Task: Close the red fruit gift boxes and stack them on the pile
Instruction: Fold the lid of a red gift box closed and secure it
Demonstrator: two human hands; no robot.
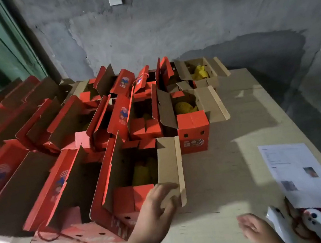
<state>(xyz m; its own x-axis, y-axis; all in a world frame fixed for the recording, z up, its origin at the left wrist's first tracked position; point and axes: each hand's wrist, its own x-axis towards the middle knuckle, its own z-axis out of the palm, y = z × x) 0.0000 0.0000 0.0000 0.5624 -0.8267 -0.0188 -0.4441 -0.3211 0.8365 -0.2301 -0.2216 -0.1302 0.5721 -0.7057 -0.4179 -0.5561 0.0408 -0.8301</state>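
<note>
Several open red fruit gift boxes stand on a pale wooden table [237,172], flaps up, brown cardboard inside. The nearest box [126,200] holds yellow net-wrapped fruit [144,172]. My left hand [158,207] reaches to this box's right-hand flap [170,168], fingers laid against the flap's lower end. My right hand [254,230] hovers over the table near the front edge, fingers spread, holding nothing. Two more boxes on the right, the nearer box [193,130] and the back box [200,73], show yellow fruit too.
A printed sheet of paper [298,175] lies at the table's right side. A white device with red string [319,224] sits at the front right corner. More open red boxes [12,144] crowd the left. A grey concrete wall [182,23] stands behind.
</note>
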